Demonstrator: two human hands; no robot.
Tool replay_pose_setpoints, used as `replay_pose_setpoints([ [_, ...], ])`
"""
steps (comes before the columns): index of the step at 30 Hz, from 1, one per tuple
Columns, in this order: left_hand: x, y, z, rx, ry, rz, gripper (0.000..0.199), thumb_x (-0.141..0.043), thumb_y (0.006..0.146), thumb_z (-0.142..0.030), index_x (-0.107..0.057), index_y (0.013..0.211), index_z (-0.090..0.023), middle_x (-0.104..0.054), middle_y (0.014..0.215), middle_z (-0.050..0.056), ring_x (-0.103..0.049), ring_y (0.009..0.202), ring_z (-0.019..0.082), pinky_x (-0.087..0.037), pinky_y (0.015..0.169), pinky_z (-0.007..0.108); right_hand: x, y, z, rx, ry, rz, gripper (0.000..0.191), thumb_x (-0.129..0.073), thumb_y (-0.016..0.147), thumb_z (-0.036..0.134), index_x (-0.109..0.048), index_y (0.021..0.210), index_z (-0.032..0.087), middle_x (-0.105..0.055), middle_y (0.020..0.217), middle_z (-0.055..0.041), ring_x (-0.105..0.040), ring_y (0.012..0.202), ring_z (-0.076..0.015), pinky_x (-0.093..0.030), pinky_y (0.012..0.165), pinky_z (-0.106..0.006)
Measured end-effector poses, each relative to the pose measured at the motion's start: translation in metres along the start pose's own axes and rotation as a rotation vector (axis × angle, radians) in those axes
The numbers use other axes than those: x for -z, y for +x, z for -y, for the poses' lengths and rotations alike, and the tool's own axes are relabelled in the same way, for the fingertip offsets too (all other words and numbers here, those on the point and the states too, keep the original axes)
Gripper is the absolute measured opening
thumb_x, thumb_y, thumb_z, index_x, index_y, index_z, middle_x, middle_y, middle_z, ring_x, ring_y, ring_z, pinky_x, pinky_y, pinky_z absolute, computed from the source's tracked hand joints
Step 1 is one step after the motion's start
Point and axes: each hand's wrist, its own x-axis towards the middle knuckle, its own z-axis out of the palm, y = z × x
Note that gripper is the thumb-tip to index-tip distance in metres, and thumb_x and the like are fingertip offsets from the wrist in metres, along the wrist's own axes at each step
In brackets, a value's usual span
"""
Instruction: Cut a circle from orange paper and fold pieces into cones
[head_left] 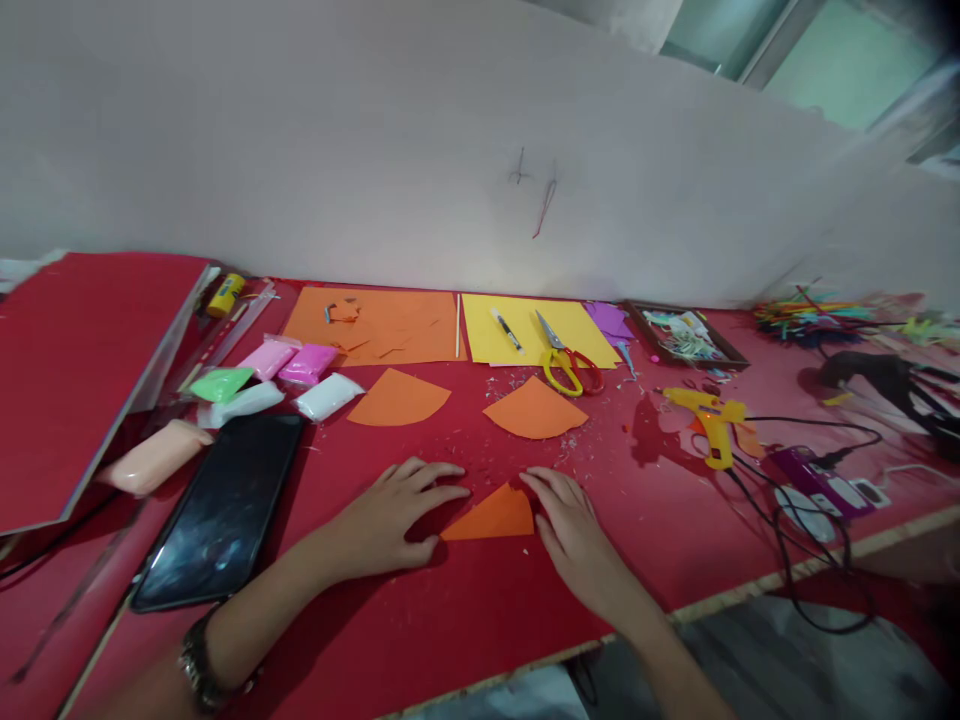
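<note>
A folded wedge of orange paper lies on the red table between my two hands. My left hand rests at its left side, fingers apart, the thumb close to the pointed end. At the other side my right hand has its fingers stretched out along the wedge's right edge, fingertips by the top corner. Neither hand grips the paper; whether the fingertips touch it I cannot tell for sure. Just beyond lie two orange fan-shaped paper pieces, a left fan and a right fan.
Scissors and a pen lie on yellow paper. A yellow glue gun with cords lies right, near a purple power strip. A black phone and several clay packets are left. A wall stands behind.
</note>
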Motion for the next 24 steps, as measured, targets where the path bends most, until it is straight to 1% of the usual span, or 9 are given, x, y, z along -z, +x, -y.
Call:
replay_pose_setpoints([
  [2, 0.000, 0.000, 0.000, -0.004, 0.004, 0.002, 0.054, -0.052, 0.075, -0.025, -0.040, 0.127, -0.032, -0.037, 0.136, 0.001, -0.037, 0.114, 0.025, -0.031, 0.095, 0.045, -0.001, 0.001, 0.005, -0.008, 0.033, -0.025, 0.039, -0.034, 0.084, 0.012, -0.044, 0.122, 0.017, -0.047, 0.121, -0.0096, -0.040, 0.114, -0.0197, -0.034, 0.098, -0.040],
  [6, -0.001, 0.000, 0.000, -0.010, 0.019, -0.005, 0.054, -0.052, 0.075, -0.024, -0.040, 0.127, -0.031, -0.038, 0.136, 0.001, -0.038, 0.114, 0.025, -0.032, 0.095, 0.044, -0.006, 0.002, 0.013, 0.011, 0.061, -0.040, 0.039, -0.051, 0.080, 0.024, -0.047, 0.118, 0.017, -0.047, 0.119, -0.0103, -0.040, 0.112, -0.0238, -0.033, 0.098, -0.044],
  [8, -0.001, 0.000, 0.001, -0.012, 0.022, -0.008, 0.055, -0.053, 0.074, -0.024, -0.039, 0.128, -0.031, -0.038, 0.135, 0.001, -0.038, 0.113, 0.025, -0.032, 0.094, 0.043, -0.008, 0.003, 0.014, 0.027, 0.068, -0.065, 0.033, -0.055, 0.077, 0.020, -0.052, 0.110, 0.018, -0.045, 0.119, -0.0104, -0.040, 0.111, -0.0249, -0.034, 0.096, -0.044],
  [11, -0.001, -0.001, 0.001, -0.025, 0.030, -0.019, 0.056, -0.052, 0.076, -0.025, -0.037, 0.129, -0.031, -0.038, 0.136, 0.001, -0.038, 0.115, 0.025, -0.032, 0.096, 0.042, -0.006, 0.009, 0.015, 0.054, 0.122, -0.075, 0.018, -0.054, 0.074, 0.011, -0.058, 0.089, 0.020, -0.045, 0.115, -0.0085, -0.043, 0.106, -0.0229, -0.039, 0.089, -0.038],
  [13, -0.001, -0.002, 0.000, -0.056, 0.037, -0.038, 0.056, -0.051, 0.078, -0.028, -0.034, 0.131, -0.030, -0.037, 0.136, 0.002, -0.037, 0.118, 0.024, -0.031, 0.097, 0.041, -0.001, 0.015, 0.016, 0.087, 0.153, -0.056, 0.018, -0.053, 0.073, 0.006, -0.058, 0.082, 0.021, -0.048, 0.108, -0.0063, -0.045, 0.100, -0.0212, -0.040, 0.085, -0.035],
  [16, -0.001, -0.004, -0.004, -0.135, 0.052, -0.078, 0.060, -0.051, 0.079, -0.038, -0.028, 0.134, -0.026, -0.039, 0.136, 0.004, -0.039, 0.117, 0.024, -0.030, 0.098, 0.039, 0.007, 0.029, 0.020, 0.153, 0.214, -0.013, 0.025, -0.049, 0.071, 0.000, -0.057, 0.083, 0.021, -0.053, 0.095, -0.0035, -0.048, 0.092, -0.0180, -0.040, 0.082, -0.032],
  [19, -0.002, -0.005, -0.006, -0.205, 0.114, -0.165, 0.067, -0.050, 0.079, -0.046, -0.023, 0.136, -0.024, -0.041, 0.134, 0.007, -0.041, 0.116, 0.024, -0.029, 0.099, 0.038, 0.009, 0.045, 0.023, 0.224, 0.304, 0.032, 0.028, -0.045, 0.069, -0.003, -0.054, 0.084, 0.019, -0.055, 0.087, -0.0018, -0.050, 0.085, -0.0151, -0.040, 0.078, -0.027],
  [21, -0.004, -0.006, -0.005, -0.250, 0.172, -0.216, 0.072, -0.050, 0.077, -0.051, -0.023, 0.137, -0.022, -0.040, 0.135, 0.008, -0.040, 0.118, 0.025, -0.027, 0.100, 0.040, 0.008, 0.055, 0.024, 0.263, 0.358, 0.055, 0.028, -0.045, 0.068, -0.003, -0.053, 0.083, 0.019, -0.056, 0.087, -0.0015, -0.051, 0.084, -0.0143, -0.040, 0.077, -0.025],
  [24, -0.008, -0.005, -0.001, -0.285, 0.252, -0.226, 0.075, -0.050, 0.074, -0.058, -0.027, 0.135, -0.020, -0.042, 0.134, 0.009, -0.040, 0.118, 0.026, -0.027, 0.101, 0.041, 0.004, 0.069, 0.024, 0.325, 0.434, 0.069, 0.027, -0.045, 0.067, -0.004, -0.053, 0.081, 0.018, -0.057, 0.091, -0.0019, -0.052, 0.086, -0.0136, -0.040, 0.079, -0.025],
])
